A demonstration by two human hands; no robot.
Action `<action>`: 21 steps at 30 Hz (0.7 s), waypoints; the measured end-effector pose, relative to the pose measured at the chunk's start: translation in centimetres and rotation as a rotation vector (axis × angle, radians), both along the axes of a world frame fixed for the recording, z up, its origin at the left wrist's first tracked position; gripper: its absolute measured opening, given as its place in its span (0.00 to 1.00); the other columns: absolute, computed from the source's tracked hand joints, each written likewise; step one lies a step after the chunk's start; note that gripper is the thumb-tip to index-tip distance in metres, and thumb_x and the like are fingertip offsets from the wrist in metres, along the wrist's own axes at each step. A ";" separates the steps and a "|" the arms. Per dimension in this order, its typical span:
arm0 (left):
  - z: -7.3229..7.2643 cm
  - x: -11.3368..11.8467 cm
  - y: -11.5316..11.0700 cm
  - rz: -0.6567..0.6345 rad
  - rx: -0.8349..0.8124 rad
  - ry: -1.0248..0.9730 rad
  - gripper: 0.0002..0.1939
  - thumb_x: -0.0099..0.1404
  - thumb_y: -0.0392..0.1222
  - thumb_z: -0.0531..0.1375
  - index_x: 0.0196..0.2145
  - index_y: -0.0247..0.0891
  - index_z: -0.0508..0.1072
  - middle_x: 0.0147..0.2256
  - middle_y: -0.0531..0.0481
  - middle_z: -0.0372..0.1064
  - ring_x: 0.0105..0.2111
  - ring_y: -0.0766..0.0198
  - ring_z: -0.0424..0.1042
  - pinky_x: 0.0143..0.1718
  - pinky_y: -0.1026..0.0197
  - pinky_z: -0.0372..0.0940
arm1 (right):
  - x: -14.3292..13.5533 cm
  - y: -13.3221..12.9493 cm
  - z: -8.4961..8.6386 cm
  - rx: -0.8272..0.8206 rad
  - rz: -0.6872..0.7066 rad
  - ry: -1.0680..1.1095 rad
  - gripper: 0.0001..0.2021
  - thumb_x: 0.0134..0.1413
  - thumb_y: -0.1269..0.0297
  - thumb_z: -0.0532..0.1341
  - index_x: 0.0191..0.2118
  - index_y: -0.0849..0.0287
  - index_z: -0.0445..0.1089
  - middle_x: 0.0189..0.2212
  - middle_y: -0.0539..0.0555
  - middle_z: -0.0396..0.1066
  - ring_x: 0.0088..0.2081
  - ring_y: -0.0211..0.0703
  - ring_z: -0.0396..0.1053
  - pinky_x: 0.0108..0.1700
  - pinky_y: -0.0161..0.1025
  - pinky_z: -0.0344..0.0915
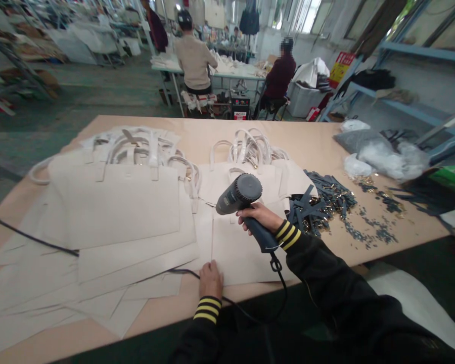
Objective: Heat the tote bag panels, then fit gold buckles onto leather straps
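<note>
My right hand [263, 217] is wrapped around the handle of a dark grey hair dryer [235, 194]. The nozzle points left and down over a cream tote bag [250, 250] lying flat on the table. At this bag's lower left corner, my left hand [211, 279] has its fingers bent together on the edge; the fingertips are partly hidden. A black cord [278, 265] hangs from the dryer's handle and loops below the table edge. To the left lies a stack of similar cream bags [129, 207], with their handles toward the far side.
Dark strips with gold metal pieces [326, 199] are heaped to the right, with small scraps [375, 227] scattered nearby. Plastic bags [382, 151] stand at the table's far right. Another black cable [30, 235] crosses the left side. Two people sit at a table [227, 71] beyond.
</note>
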State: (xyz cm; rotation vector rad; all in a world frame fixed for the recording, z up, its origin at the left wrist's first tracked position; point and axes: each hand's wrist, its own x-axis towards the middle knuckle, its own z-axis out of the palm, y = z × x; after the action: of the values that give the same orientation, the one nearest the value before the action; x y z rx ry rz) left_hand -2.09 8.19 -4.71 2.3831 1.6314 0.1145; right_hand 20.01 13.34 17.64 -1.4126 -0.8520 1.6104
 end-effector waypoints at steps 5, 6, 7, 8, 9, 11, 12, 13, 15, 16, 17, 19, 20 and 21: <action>0.3 -0.2 -0.5 0.006 -0.099 0.042 0.21 0.57 0.37 0.56 0.49 0.28 0.62 0.39 0.40 0.60 0.39 0.56 0.63 0.43 0.55 0.59 | 1.7 -2.2 1.2 -0.019 -0.076 -0.066 0.08 0.46 0.66 0.60 0.31 0.66 0.65 0.24 0.55 0.67 0.20 0.37 0.65 0.17 0.33 0.65; 0.4 -0.3 -0.6 0.007 -0.114 0.051 0.21 0.58 0.37 0.55 0.49 0.28 0.62 0.40 0.40 0.61 0.39 0.56 0.64 0.42 0.56 0.59 | 2.0 -2.5 1.3 -0.028 -0.088 -0.074 0.07 0.47 0.66 0.60 0.30 0.66 0.65 0.24 0.55 0.67 0.20 0.37 0.65 0.17 0.33 0.65; 0.6 -0.4 -0.7 0.012 -0.126 0.061 0.21 0.58 0.37 0.55 0.49 0.28 0.62 0.40 0.39 0.60 0.39 0.56 0.64 0.42 0.56 0.59 | 2.1 -2.8 1.4 -0.036 -0.095 -0.078 0.07 0.47 0.66 0.60 0.30 0.66 0.65 0.24 0.55 0.67 0.20 0.37 0.65 0.17 0.33 0.65; 0.7 -0.5 -0.9 0.018 -0.135 0.073 0.21 0.58 0.37 0.55 0.49 0.28 0.62 0.41 0.39 0.60 0.39 0.56 0.64 0.42 0.56 0.59 | 2.2 -2.9 1.4 -0.044 -0.095 -0.076 0.07 0.47 0.66 0.60 0.30 0.66 0.65 0.24 0.55 0.67 0.21 0.37 0.65 0.17 0.33 0.65; 0.8 -0.6 -1.0 0.025 -0.142 0.084 0.20 0.58 0.37 0.55 0.49 0.28 0.62 0.41 0.39 0.60 0.38 0.56 0.65 0.42 0.56 0.59 | 2.2 -3.1 1.3 -0.049 -0.093 -0.069 0.07 0.47 0.66 0.60 0.30 0.66 0.65 0.24 0.55 0.67 0.21 0.37 0.65 0.17 0.33 0.65; 1.1 -0.8 -1.4 0.037 -0.155 0.108 0.20 0.59 0.36 0.55 0.49 0.28 0.62 0.41 0.39 0.60 0.38 0.56 0.65 0.41 0.57 0.59 | 2.4 -3.5 1.4 -0.049 -0.090 -0.050 0.08 0.47 0.66 0.60 0.31 0.67 0.66 0.25 0.55 0.67 0.21 0.38 0.66 0.18 0.33 0.66; 1.2 -0.9 -1.6 0.039 -0.162 0.118 0.20 0.59 0.36 0.54 0.49 0.28 0.62 0.40 0.39 0.61 0.38 0.55 0.66 0.41 0.57 0.59 | 2.5 -3.9 1.6 -0.049 -0.094 -0.049 0.08 0.47 0.65 0.60 0.31 0.67 0.66 0.25 0.55 0.67 0.21 0.37 0.66 0.18 0.33 0.66; 1.3 -1.0 -1.7 0.040 -0.169 0.127 0.19 0.59 0.37 0.54 0.49 0.28 0.61 0.40 0.39 0.61 0.38 0.55 0.66 0.41 0.57 0.59 | 2.8 -4.3 1.9 -0.050 -0.102 -0.060 0.09 0.46 0.65 0.61 0.32 0.66 0.66 0.25 0.55 0.67 0.21 0.37 0.65 0.18 0.33 0.66; 1.5 -1.3 -2.1 0.039 -0.185 0.136 0.18 0.60 0.37 0.53 0.48 0.29 0.61 0.39 0.40 0.61 0.38 0.56 0.67 0.41 0.57 0.59 | 3.6 -5.3 2.9 -0.053 -0.124 -0.108 0.09 0.46 0.65 0.61 0.32 0.66 0.66 0.25 0.55 0.67 0.21 0.37 0.65 0.18 0.32 0.66; 1.6 -1.4 -2.3 0.038 -0.193 0.137 0.17 0.61 0.37 0.52 0.48 0.29 0.62 0.39 0.40 0.61 0.38 0.56 0.67 0.41 0.57 0.60 | 4.1 -5.9 3.5 -0.050 -0.142 -0.136 0.09 0.45 0.65 0.61 0.32 0.66 0.66 0.25 0.55 0.67 0.21 0.37 0.65 0.17 0.32 0.66; 1.7 -1.5 -2.5 0.037 -0.200 0.135 0.16 0.62 0.38 0.51 0.47 0.30 0.62 0.39 0.41 0.61 0.38 0.57 0.67 0.41 0.58 0.60 | 4.7 -6.5 4.3 -0.042 -0.160 -0.163 0.09 0.45 0.65 0.61 0.32 0.66 0.66 0.25 0.55 0.67 0.21 0.37 0.65 0.17 0.32 0.66; 1.8 -1.8 -2.7 0.035 -0.211 0.124 0.15 0.63 0.38 0.49 0.46 0.30 0.62 0.38 0.41 0.61 0.37 0.57 0.67 0.41 0.58 0.60 | 5.9 -7.5 5.6 -0.013 -0.198 -0.201 0.08 0.46 0.65 0.61 0.31 0.66 0.66 0.25 0.55 0.67 0.21 0.37 0.65 0.18 0.32 0.66; 1.8 -1.9 -2.9 0.034 -0.218 0.119 0.14 0.63 0.38 0.48 0.45 0.30 0.62 0.38 0.41 0.61 0.37 0.57 0.67 0.40 0.58 0.60 | 6.5 -7.9 6.1 -0.002 -0.212 -0.209 0.08 0.46 0.65 0.61 0.30 0.66 0.66 0.25 0.54 0.67 0.21 0.37 0.65 0.18 0.32 0.66; 1.8 -2.0 -2.9 0.036 -0.228 0.115 0.14 0.64 0.38 0.47 0.45 0.30 0.62 0.38 0.41 0.61 0.37 0.57 0.68 0.40 0.58 0.60 | 6.9 -8.1 6.4 0.001 -0.218 -0.211 0.08 0.46 0.65 0.61 0.30 0.65 0.65 0.24 0.54 0.66 0.21 0.37 0.65 0.18 0.32 0.66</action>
State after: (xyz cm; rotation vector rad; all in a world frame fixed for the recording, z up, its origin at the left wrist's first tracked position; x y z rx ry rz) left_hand -4.10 5.24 -2.87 2.2243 1.6398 -0.1949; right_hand 26.93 5.22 24.07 -1.6354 -0.7870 1.3134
